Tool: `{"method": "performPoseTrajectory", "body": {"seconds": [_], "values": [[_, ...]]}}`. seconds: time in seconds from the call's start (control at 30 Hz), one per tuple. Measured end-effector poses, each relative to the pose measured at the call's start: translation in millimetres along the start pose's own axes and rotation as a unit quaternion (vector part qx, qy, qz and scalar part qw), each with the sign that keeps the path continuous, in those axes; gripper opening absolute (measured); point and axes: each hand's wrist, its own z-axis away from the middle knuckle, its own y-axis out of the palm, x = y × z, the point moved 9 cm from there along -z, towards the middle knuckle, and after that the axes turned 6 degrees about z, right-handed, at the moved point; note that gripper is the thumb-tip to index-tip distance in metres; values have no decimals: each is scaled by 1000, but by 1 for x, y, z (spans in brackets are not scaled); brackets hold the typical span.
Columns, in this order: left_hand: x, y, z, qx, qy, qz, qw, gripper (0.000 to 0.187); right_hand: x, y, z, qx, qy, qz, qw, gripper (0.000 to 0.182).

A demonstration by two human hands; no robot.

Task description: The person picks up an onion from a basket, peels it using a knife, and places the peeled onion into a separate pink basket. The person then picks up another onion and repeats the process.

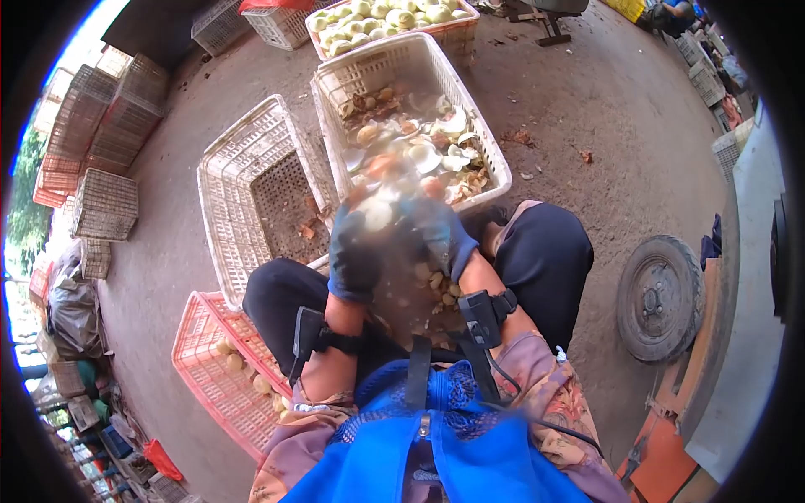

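Both my hands wear dark blue gloves and come together in front of my knees, at the near end of a white crate of onion skins and cut pieces. My left hand is closed around a pale, round onion, which is blurred. Close beside it on the right is my right hand, its fingers smeared, so what they hold is unclear. Several small onions show below, between my legs. A lens smudge or motion blurs the area around the fingertips.
A white crate with some skins inside stands left of the hands. A pink crate with onions sits at the lower left. Peeled onions fill another crate beyond. A wheel is at the right; stacked crates stand far left.
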Motion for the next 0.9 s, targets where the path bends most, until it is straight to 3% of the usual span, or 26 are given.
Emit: {"method": "performPoseTrajectory", "body": {"seconds": [0.03, 0.07, 0.1, 0.13, 0.17, 0.2, 0.23, 0.27, 0.3, 0.33, 0.37, 0.4, 0.47, 0.5, 0.53, 0.57, 0.6, 0.67, 0.73, 0.77, 0.8, 0.83, 0.87, 0.9], "values": [[-4, 3, 1, 1, -28, 23, 999, 43, 31, -7, 8, 20, 91, -312, 945, 22], [-8, 3, 1, 1, -29, 24, 999, 43, 59, -5, 16, 37, 174, -591, 787, 24], [-4, 8, 2, 16, -84, 243, 966, 43, 70, -11, 16, 36, 175, -591, 787, 24], [-1, 16, 3, 30, -134, 448, 883, 42, 94, -19, 12, 76, 100, -604, 787, 20], [-1, 17, 5, 31, -133, 448, 884, 42, 115, -26, 10, 116, 23, -612, 782, 20], [-17, 7, 5, 26, -15, 189, 981, 41, 120, -32, 9, 116, 21, -612, 782, 20], [-36, 8, 9, 18, 105, -86, 991, 41, 130, -45, 9, 96, -68, -323, 939, 27], [-35, 6, 8, 17, 106, -85, 991, 41, 141, -49, 10, 65, -149, 4, 987, 37], [-48, 7, 12, 22, 191, -138, 972, 40, 142, -46, 13, 65, -150, 5, 987, 37], [-60, 11, 19, 27, 272, -190, 943, 41, 125, -45, 15, 28, -52, -101, 993, 30], [-62, 11, 21, 27, 272, -190, 943, 41, 104, -44, 19, -10, 48, -204, 978, 25], [-62, 12, 21, 30, 256, -203, 945, 39, 83, -38, 17, -11, 49, -204, 978, 25], [-60, 14, 23, 33, 240, -216, 946, 38, 50, -29, 11, 4, 17, -535, 845, 9], [-56, 13, 25, 31, 227, -215, 949, 38, 44, -30, 15, 4, 18, -534, 845, 9], [-53, 13, 25, 28, 215, -214, 952, 39, 56, -44, 18, -32, 10, -365, 930, 9], [-61, 14, 24, 26, 215, -214, 953, 39, 70, -58, 19, -68, 1, -182, 981, 8], [-76, 21, 27, 45, 257, -248, 933, 38, 78, -64, 18, -66, 1, -181, 981, 8], [-80, 32, 27, 61, 297, -281, 910, 36, 67, -79, 17, -105, 119, -338, 928, 16], [-42, 19, 5, 11, 129, -103, 986, 28, 56, -84, 20, -141, 232, -481, 834, 32], [-41, 19, 6, 10, 128, -103, 986, 28, 52, -80, 26, -158, 285, -544, 773, 41], [-45, 17, 8, -3, 145, -128, 981, 27, 57, -80, 25, -157, 286, -544, 773, 41], [-49, 15, 9, -16, 162, -152, 975, 27, 67, -89, 20, -130, 268, -358, 885, 44], [-45, 11, 8, -18, 163, -153, 974, 27, 78, -92, 13, -97, 235, -155, 955, 48], [-26, 9, 5, 3, 107, -124, 986, 31, 75, -84, 14, -95, 238, -129, 958, 45]]}}
